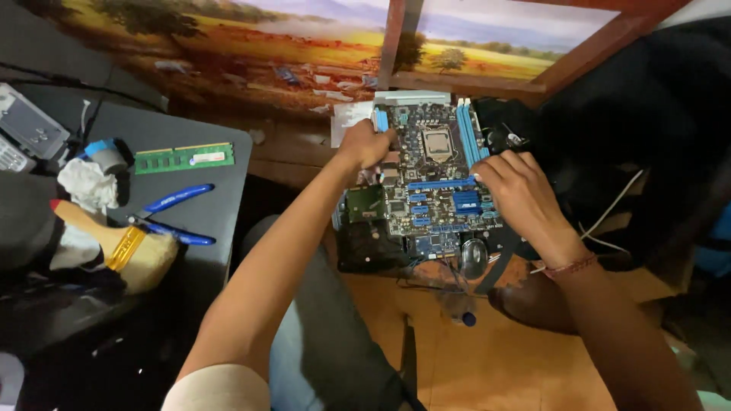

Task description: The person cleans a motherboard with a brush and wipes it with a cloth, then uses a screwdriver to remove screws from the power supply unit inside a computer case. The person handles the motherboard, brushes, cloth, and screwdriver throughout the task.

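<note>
Left hand [367,143] covers the left edge of the blue-slotted green computer motherboard [438,179]; fingertips hidden, grip unclear. Right hand [518,194] hides the board's right edge, its fingers curled under out of sight. Small chips and connectors on the board too tiny to tell. Grey device [23,129] cut off by the left edge. Wood-framed landscape painting [502,42] cut by the top edge. Dark area at right unreadable.

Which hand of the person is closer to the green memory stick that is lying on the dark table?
The left hand. It rests on the motherboard's left edge, across a gap from the green memory stick. The right hand is on the board's right side, farther away.
</note>
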